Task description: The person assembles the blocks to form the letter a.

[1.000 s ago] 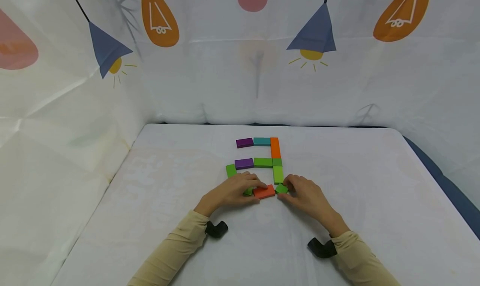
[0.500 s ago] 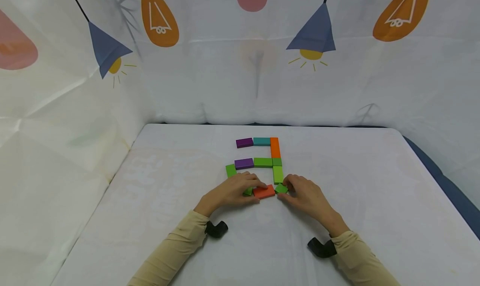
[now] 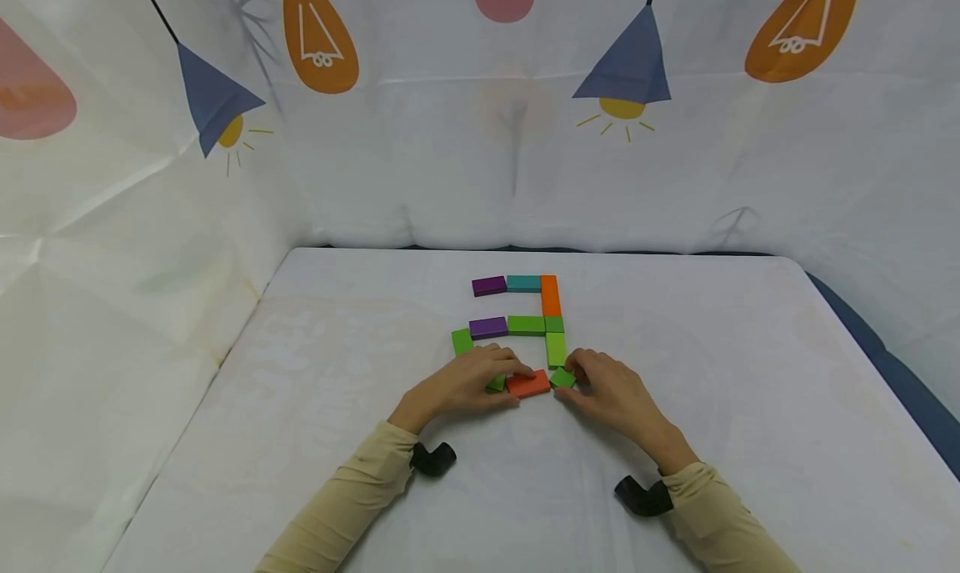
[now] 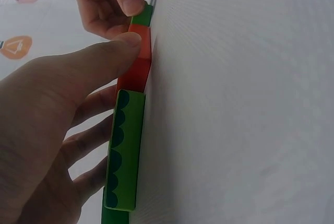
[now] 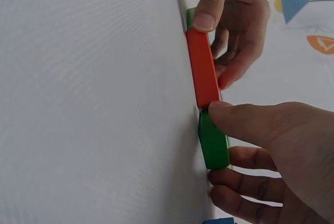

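Observation:
On the white table, my left hand (image 3: 472, 379) pinches an orange-red block (image 3: 530, 384), thumb on its near side and fingers over the far side. My right hand (image 3: 615, 394) pinches a small green block (image 3: 562, 378) at the right end of the red one; it sits turned at an angle. In the left wrist view a longer green block (image 4: 125, 151) with dark scalloped marks follows the red block on the left. My left hand partly covers that block in the head view. Thumb and fingers flank the green block (image 5: 214, 143) in the right wrist view.
Beyond my hands lie a lime block (image 3: 556, 350), a small green block (image 3: 554, 324), a green block (image 3: 527, 326), a purple block (image 3: 488, 329) and another green block (image 3: 462, 341). Farther back are orange (image 3: 551, 296), teal (image 3: 523, 283) and dark purple (image 3: 489, 286) blocks.

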Motion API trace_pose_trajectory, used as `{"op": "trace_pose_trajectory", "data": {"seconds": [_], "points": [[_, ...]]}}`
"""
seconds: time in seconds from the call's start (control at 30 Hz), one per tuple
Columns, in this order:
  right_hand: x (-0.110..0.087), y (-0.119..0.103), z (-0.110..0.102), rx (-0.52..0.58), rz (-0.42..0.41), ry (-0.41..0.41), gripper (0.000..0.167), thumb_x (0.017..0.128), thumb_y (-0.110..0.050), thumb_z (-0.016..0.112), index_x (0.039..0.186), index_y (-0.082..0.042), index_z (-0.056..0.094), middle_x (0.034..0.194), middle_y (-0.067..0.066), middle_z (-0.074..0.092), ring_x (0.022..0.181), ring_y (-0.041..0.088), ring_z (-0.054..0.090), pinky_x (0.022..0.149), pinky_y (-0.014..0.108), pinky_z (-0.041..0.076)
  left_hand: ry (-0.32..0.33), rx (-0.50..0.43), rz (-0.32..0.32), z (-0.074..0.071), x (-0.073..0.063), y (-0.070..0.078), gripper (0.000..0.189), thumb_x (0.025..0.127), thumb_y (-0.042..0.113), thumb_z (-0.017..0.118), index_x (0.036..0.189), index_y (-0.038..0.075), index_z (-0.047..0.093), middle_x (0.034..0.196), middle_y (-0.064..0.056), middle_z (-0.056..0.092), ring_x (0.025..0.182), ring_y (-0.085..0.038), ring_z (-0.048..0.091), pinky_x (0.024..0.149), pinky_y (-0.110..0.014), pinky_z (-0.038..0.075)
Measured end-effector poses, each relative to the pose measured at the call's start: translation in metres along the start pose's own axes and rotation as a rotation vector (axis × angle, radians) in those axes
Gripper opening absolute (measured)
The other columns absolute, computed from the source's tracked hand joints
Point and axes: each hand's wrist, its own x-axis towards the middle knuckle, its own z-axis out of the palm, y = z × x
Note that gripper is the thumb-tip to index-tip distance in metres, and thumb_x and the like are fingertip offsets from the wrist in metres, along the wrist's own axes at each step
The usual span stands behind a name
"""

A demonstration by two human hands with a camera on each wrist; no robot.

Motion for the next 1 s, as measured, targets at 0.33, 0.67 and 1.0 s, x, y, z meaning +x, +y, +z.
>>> {"op": "trace_pose_trajectory", "data": {"seconds": [0.33, 0.67, 1.0], "points": [[-0.002, 0.002, -0.006, 0.027, 0.016, -0.047, 0.036, 0.079, -0.034, 0.075, 0.103, -0.014, 0.059, 0.085, -0.004, 0.058, 0.078, 0.01, 0.051, 0.068, 0.027, 0.046, 0.012, 0.011, 0.016, 0.003, 0.001, -0.003, 0.039, 0.088, 0.037, 0.066, 0.124, 0.023, 0.061, 0.113, 0.008, 0.062, 0.106, -0.007, 0.053, 0.094, -0.023, 0.045], [-0.008, 0.012, -0.018, 0.02, -0.018, -0.033, 0.034, 0.081, -0.03, 0.073, 0.107, -0.012, 0.062, 0.098, 0.0, 0.064, 0.092, 0.016, 0.057, 0.079, 0.038, 0.05, -0.008, 0.0, 0.007, 0.002, -0.001, -0.002, 0.04, 0.088, 0.038, 0.064, 0.125, 0.023, 0.06, 0.114, 0.008, 0.061, 0.108, -0.008, 0.053, 0.096, -0.024, 0.044], [-0.019, 0.032, -0.025, 0.013, -0.007, -0.051, 0.034, 0.081, -0.03, 0.074, 0.108, -0.012, 0.062, 0.099, 0.0, 0.062, 0.093, 0.017, 0.056, 0.082, 0.042, 0.049, -0.007, 0.0, -0.005, 0.0, -0.001, 0.0, 0.039, 0.089, 0.037, 0.064, 0.125, 0.023, 0.06, 0.114, 0.008, 0.061, 0.109, -0.008, 0.052, 0.097, -0.024, 0.043]]}}
